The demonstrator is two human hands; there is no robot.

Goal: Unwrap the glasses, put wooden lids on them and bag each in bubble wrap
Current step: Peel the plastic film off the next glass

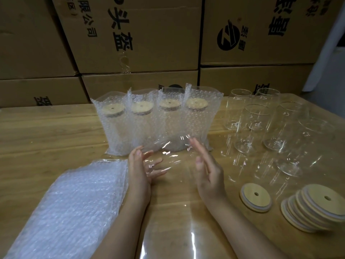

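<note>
My left hand [141, 171] and my right hand [207, 169] face each other above the wooden table [46, 131], fingers straight. A clear plastic film [168, 152] spans between them, and my left fingers show through it. Behind the hands, several glasses with wooden lids stand in bubble-wrap bags [155, 120] in a row. Several bare glasses [268, 120] stand at the right. Near the right front lie a single wooden lid [255, 198] and a leaning stack of lids [315, 208]. A pile of flat bubble-wrap bags [74, 202] lies at the left front.
Stacked cardboard boxes [141, 38] form a wall along the table's far edge. More clear film [179, 230] lies flat on the table under my forearms.
</note>
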